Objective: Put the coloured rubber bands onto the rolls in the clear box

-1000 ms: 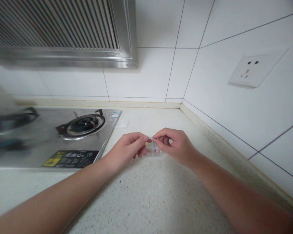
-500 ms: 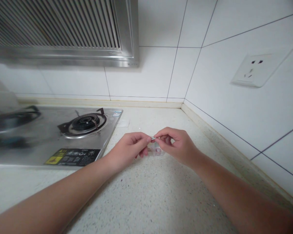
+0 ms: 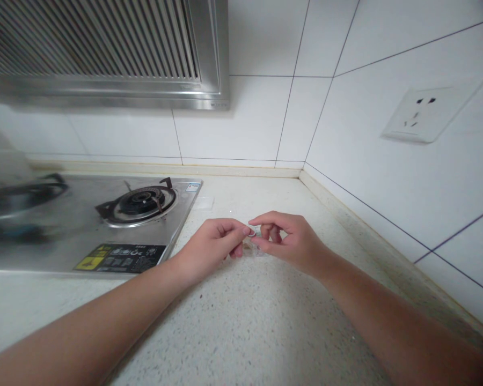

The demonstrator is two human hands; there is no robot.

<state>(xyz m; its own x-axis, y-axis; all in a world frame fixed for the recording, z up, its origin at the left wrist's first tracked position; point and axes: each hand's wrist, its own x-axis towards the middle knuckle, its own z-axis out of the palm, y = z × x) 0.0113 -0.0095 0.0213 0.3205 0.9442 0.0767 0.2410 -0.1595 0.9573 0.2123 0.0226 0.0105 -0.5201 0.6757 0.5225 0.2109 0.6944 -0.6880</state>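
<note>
Over a speckled countertop (image 3: 241, 327), my left hand (image 3: 213, 245) and my right hand (image 3: 290, 238) meet fingertip to fingertip. Both pinch the top of a small clear plastic packet (image 3: 254, 242) that hangs between them just above the counter. The packet holds small reddish ring-like pieces, too small to name. Thumb and forefinger of each hand are pressed together on the packet's upper edge, and the other fingers are curled.
A steel gas stove with a burner (image 3: 139, 203) and a warning label (image 3: 121, 257) sits to the left. A range hood (image 3: 104, 53) hangs above it. White tiled walls close the corner, with a wall socket (image 3: 422, 115) on the right. A blurred pan (image 3: 16, 198) sits far left.
My right hand's pinch has shifted slightly left onto the packet's top edge, and the packet is now more hidden between the fingers. The arms have barely moved.
</note>
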